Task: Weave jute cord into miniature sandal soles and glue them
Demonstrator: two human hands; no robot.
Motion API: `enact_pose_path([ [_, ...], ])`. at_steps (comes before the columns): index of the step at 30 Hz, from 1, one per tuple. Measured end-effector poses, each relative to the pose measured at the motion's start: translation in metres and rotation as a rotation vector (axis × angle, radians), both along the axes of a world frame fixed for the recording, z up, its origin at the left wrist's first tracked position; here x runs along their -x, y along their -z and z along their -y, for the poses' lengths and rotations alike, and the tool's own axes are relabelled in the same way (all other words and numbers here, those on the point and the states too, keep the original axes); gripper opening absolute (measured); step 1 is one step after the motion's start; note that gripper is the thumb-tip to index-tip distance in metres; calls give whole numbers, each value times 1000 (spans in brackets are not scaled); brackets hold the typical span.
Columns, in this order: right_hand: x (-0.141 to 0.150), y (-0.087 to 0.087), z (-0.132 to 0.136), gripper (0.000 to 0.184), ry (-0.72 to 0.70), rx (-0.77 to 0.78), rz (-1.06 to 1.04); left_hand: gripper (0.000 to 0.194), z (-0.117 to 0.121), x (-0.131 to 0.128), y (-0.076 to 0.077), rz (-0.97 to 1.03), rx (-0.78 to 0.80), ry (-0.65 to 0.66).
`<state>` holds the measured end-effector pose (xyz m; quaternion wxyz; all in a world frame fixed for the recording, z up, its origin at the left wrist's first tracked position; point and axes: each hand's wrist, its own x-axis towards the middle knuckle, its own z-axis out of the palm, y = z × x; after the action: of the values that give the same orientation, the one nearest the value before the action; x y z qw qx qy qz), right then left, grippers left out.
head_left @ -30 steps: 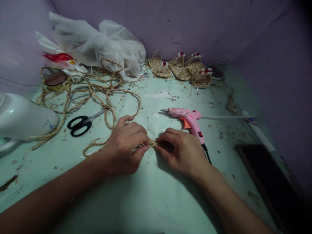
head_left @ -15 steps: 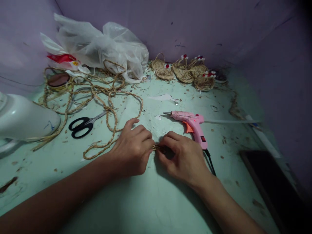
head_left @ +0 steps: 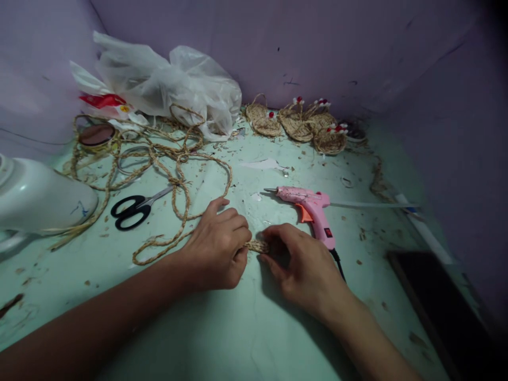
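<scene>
Between my two hands a short, thick piece of braided straw rope (head_left: 257, 246) lies just above the table. My left hand (head_left: 220, 248) is closed, its thumb and fingers pinching the left end of the piece. At the other end, the thumb and fingertips of my right hand (head_left: 301, 262) curve around the tip and hold it; part of that end is hidden in shadow. A long braided cord (head_left: 180, 211) runs from beside my left hand into a loose tangle. Just beyond my right hand lies a pink glue gun (head_left: 317, 209) with an orange trigger.
Black-handled scissors (head_left: 133, 211) and a white plastic jug (head_left: 47, 196) are on the left. At the back sit a plastic bag (head_left: 190, 87) and several woven straw pieces with beads (head_left: 297, 127). A dark flat object (head_left: 436, 312) lies at right. Straw scraps dot the table (head_left: 222, 333).
My right hand has shifted slightly down and right and its fingers have loosened a little, so more of the braided piece shows between the hands. The left hand keeps its grip.
</scene>
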<state>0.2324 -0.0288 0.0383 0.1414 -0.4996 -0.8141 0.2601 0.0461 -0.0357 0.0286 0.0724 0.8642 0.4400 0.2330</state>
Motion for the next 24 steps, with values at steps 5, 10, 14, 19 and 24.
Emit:
enact_pose_path([
  [5, -8, -3, -2, 22, -44, -25, 25, 8, 0, 0, 3, 23, -22, 8],
  [10, -6, -2, -3, 12, -94, -83, 13, 9, -1, 0, 1, 3, -14, 11],
  [14, -2, 2, -4, 10, -70, -112, -24, 8, -2, -2, -1, -11, 0, 28],
  [19, -2, 4, -6, 7, -22, -62, -8, 8, -4, -2, 0, 6, 13, 25],
  [24, -11, -1, -5, 39, 54, 79, -65, 7, -3, -1, 2, 11, 0, 22],
])
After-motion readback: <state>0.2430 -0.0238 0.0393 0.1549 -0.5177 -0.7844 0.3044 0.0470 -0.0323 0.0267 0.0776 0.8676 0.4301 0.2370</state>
